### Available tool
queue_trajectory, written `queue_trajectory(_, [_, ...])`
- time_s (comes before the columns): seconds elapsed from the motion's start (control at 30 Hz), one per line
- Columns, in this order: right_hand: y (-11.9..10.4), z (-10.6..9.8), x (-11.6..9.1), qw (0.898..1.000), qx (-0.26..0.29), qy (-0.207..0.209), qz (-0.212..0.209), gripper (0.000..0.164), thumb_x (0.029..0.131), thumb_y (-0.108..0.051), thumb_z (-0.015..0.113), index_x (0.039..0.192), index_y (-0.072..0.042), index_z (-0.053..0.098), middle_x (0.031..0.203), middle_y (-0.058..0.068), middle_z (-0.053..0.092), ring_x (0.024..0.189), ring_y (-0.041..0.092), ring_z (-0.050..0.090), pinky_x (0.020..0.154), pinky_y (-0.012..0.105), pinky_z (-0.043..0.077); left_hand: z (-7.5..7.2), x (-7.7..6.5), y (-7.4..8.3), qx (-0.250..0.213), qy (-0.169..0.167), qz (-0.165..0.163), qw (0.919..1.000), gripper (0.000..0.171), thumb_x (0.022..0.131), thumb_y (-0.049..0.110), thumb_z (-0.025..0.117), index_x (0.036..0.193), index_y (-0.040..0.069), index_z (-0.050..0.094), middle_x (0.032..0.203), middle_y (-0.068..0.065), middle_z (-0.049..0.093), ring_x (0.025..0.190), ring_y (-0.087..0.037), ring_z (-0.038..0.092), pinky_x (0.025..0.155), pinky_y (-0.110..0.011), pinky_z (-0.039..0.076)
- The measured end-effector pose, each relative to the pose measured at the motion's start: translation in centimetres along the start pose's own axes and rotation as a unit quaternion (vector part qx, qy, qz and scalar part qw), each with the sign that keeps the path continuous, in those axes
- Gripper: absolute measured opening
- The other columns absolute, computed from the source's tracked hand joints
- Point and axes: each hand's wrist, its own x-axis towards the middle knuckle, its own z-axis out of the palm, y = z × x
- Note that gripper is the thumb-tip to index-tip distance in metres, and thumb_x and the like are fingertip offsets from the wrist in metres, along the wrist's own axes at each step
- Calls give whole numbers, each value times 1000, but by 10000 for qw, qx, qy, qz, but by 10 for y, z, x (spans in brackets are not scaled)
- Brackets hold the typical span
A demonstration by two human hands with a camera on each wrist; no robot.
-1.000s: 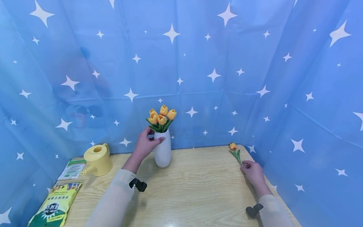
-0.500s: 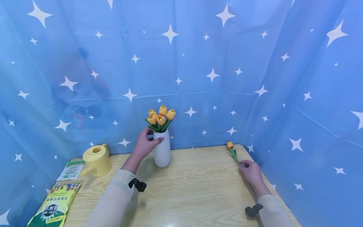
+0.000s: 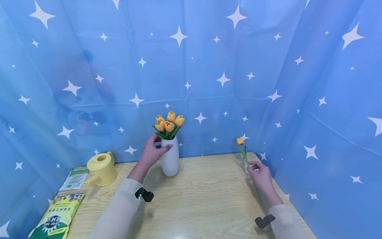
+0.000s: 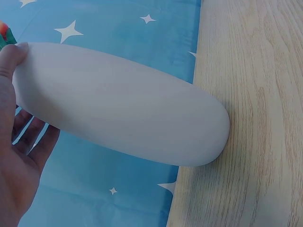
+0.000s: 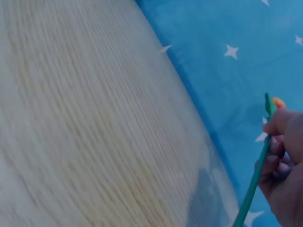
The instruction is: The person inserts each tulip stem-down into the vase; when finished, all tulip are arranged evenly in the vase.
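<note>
A white vase [image 3: 170, 160] with several yellow-orange tulips [image 3: 169, 126] in it stands upright near the table's back edge. My left hand [image 3: 151, 152] grips it near the top, thumb on the front and fingers round the far side. In the left wrist view the vase [image 4: 123, 104] spans the picture, its base by the wood. At the table's right side, my right hand [image 3: 260, 172] pinches a single tulip [image 3: 240, 142] by its stem, bloom pointing up. The right wrist view shows the green stem [image 5: 255, 179] running down past the thumb and fingers.
On the left of the wooden table [image 3: 203, 199] stands a yellow watering can [image 3: 102, 170]. Beside it lie a white and green packet [image 3: 75, 179] and a yellow and green bag [image 3: 58, 215]. A blue star-patterned curtain [image 3: 203, 66] hangs behind the back and side edges.
My right hand has lifted the single tulip off the table, moving slightly up and left, and its bloom now points more upright. My left hand and the vase have stayed in place.
</note>
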Motion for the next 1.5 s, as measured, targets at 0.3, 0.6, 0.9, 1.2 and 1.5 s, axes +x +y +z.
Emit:
queue_trajectory(0.3, [-16, 8, -5, 9937, 1087, -256, 130, 29, 107, -6, 68, 132, 7, 61, 101, 13, 66, 55, 13, 62, 51, 26, 56, 0, -1, 1, 0, -12, -5, 10000, 69, 94, 40, 91, 151, 20, 57, 142, -9, 61, 134, -34, 60, 111, -59, 57])
queue_trajectory(0.6, [-37, 21, -5, 9782, 2035, -340, 254, 27, 111, -11, 69, 126, 7, 57, 98, 8, 72, 67, 20, 77, 60, 34, 67, 1, -1, -2, -7, 15, -8, 10000, 67, 95, 38, 91, 150, 21, 57, 141, -8, 61, 134, -35, 60, 111, -58, 57])
queue_trajectory(0.9, [-64, 36, -8, 9720, 2326, -318, 84, 31, 111, -17, 72, 127, 5, 58, 122, 24, 79, 85, 14, 82, 71, 31, 68, 0, -1, 0, -8, -25, -23, 10000, 69, 95, 38, 91, 152, 20, 56, 143, -10, 61, 136, -36, 59, 112, -58, 57])
queue_trajectory(1.2, [-96, 50, -10, 9652, 2589, -261, -257, 40, 108, -22, 76, 131, 7, 60, 123, 23, 79, 88, 14, 82, 74, 34, 68, 0, -1, 1, -5, 11, 1, 10000, 68, 94, 38, 91, 150, 21, 57, 142, -8, 61, 135, -35, 60, 111, -58, 57])
queue_trajectory(1.5, [-130, 51, -11, 9550, 2872, -148, -723, 27, 111, -24, 72, 126, -2, 65, 124, 21, 79, 92, 21, 83, 75, 37, 69, 0, 0, -1, -56, -22, 64, 10000, 67, 95, 37, 91, 150, 21, 57, 141, -9, 61, 134, -37, 60, 110, -59, 57])
